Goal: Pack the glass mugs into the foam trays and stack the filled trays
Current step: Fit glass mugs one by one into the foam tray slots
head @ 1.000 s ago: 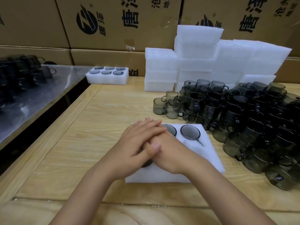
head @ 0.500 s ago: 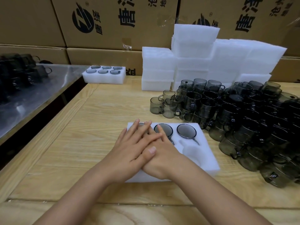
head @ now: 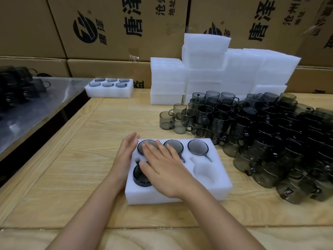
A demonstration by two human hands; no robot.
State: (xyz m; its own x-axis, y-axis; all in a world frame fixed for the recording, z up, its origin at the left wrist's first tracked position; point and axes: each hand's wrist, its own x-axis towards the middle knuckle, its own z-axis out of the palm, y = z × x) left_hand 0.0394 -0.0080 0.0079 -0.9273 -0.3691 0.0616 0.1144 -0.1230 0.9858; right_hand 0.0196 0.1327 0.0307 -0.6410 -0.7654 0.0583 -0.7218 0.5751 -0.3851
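Centre of the frame, on the wooden worktop (head: 81, 159), you've got the foam tray (head: 203, 188) with four glass mugs in it: three upper-row mugs (head: 197, 147) and a lower-left mug (head: 139, 177). The lower-right pocket is just bare foam. Your left hand (head: 124, 156) lies along the tray's left edge, grip wide, fingers straight, holding nothing. Your right hand (head: 162, 170) is flat over the tray, grip wide too, with its fingers across the upper-left mug and its thumb on the lower-left mug. The loose mugs (head: 261, 138) are piled at right, near the tray. There's a filled tray (head: 109, 91) upper left and stacked foam trays (head: 207, 69) upper middle.
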